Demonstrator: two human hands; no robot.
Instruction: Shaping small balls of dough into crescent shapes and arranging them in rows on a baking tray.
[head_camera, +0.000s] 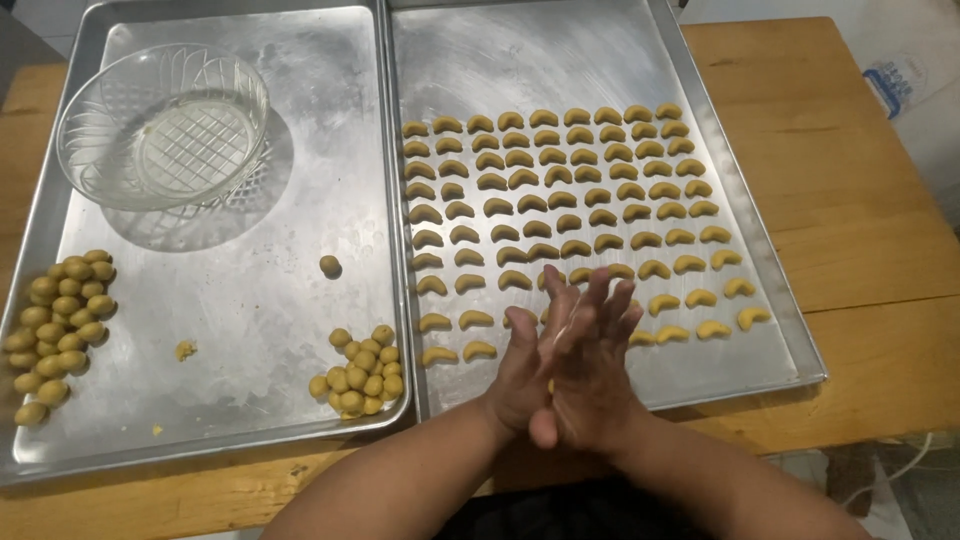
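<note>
My left hand (520, 378) and my right hand (600, 372) are pressed palm to palm over the near edge of the right metal tray (792, 340). The fingers are stretched out and slightly blurred. A sliver of yellow dough (551, 384) shows between the palms. Rows of small crescent-shaped dough pieces (560, 190) cover the right tray, and the nearest rows lie just beyond and under my fingers. A pile of dough balls (362, 378) sits at the near right corner of the left tray (250, 330), to the left of my hands.
A glass bowl (160, 125) stands at the far left of the left tray. Another heap of dough balls (60, 330) lies along that tray's left edge, with a single ball (330, 265) and a few crumbs nearby. Both trays rest on a wooden table (860, 200).
</note>
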